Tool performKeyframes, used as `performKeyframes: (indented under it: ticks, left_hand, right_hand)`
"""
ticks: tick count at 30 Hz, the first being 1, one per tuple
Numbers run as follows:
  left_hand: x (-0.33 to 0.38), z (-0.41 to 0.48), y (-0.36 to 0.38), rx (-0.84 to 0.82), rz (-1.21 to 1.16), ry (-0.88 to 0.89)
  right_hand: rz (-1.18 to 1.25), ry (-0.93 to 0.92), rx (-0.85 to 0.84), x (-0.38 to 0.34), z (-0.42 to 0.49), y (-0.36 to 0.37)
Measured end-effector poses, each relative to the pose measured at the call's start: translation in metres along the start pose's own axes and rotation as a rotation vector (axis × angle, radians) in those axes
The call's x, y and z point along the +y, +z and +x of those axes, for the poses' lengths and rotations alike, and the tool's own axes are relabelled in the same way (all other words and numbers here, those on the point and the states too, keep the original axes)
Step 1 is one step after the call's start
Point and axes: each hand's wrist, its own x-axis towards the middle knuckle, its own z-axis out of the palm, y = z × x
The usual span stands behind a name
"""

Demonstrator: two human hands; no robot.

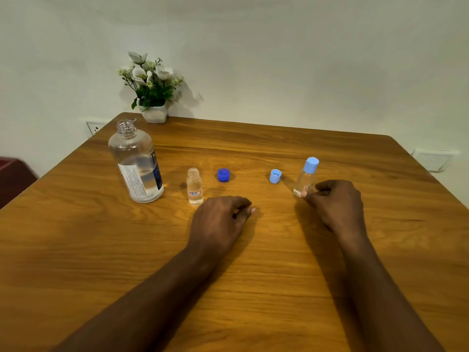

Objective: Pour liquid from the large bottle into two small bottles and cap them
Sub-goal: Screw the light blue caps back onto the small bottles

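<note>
The large clear bottle [137,163] stands uncapped at the left of the wooden table [253,288], partly filled with clear liquid. To its right stands a small open bottle [194,188] with liquid in it. A dark blue cap [223,174] and a light blue cap [275,176] lie loose on the table between the bottles. Farther right, a second small bottle [305,177] wears a light blue cap. My right hand [337,204] pinches its base with thumb and curled fingers. My left hand [218,222] rests loosely curled on the table just right of the open small bottle, holding nothing.
A white pot of artificial flowers [154,114] stands at the table's far edge against the wall. Wall sockets [95,127] show low on the wall at the left and right. A dark red object [12,179] sits beyond the table's left edge.
</note>
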Motion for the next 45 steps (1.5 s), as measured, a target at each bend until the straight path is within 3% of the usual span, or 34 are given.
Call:
performKeyframes:
  ticks: [10, 16, 25, 38, 45]
  left_hand:
    - [-0.026, -0.023, -0.035, 0.229, -0.015, -0.123]
    - [-0.045, -0.019, -0.048, 0.336, -0.035, -0.251]
    - [-0.053, -0.001, -0.051, 0.192, 0.048, -0.321]
    - [-0.046, 0.011, -0.045, 0.183, 0.065, -0.225]
    - [-0.044, 0.012, -0.038, 0.17, 0.031, -0.104]
  right_hand:
    - [-0.081, -0.166, -0.052, -0.031, -0.036, 0.026]
    - [-0.166, -0.068, 0.01, -0.057, -0.021, 0.052]
    - [-0.126, -0.088, 0.055, -0.074, -0.008, 0.073]
    - [0.284, -0.455, -0.278, -0.071, -0.036, 0.06]
    - [0.399, -0.513, -0.317, -0.076, -0.033, 0.042]
